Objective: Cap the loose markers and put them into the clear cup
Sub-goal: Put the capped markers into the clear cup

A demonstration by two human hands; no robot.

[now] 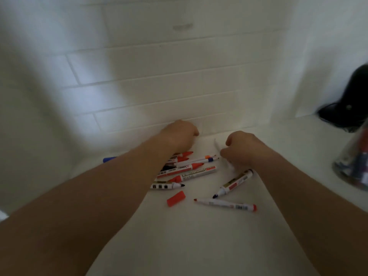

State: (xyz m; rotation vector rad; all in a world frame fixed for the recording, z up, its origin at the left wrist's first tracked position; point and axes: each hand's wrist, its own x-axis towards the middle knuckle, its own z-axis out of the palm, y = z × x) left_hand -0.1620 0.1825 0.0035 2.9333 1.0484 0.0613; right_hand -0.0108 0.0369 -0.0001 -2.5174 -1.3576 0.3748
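Observation:
Several loose markers (pixel 185 168) lie in a pile on the white counter (pixel 179 236), partly under my left forearm. Three more lie apart: one with a bare black tip (pixel 167 185), one with a bare blue tip (pixel 233 183), and one with a bare red tip (pixel 225 204). A loose red cap (pixel 176 198) lies in front of the pile, and a blue cap (pixel 108 159) shows left of my arm. My left hand (pixel 179 134) is curled near the wall, its fingers hidden. My right hand (pixel 241 148) pinches a thin white marker (pixel 217 145). The clear cup (pixel 354 162) stands far right with markers inside.
A white tiled wall (pixel 159 76) rises directly behind the hands. A black rounded object (pixel 346 108) sits on the counter behind the cup. The view is blurred.

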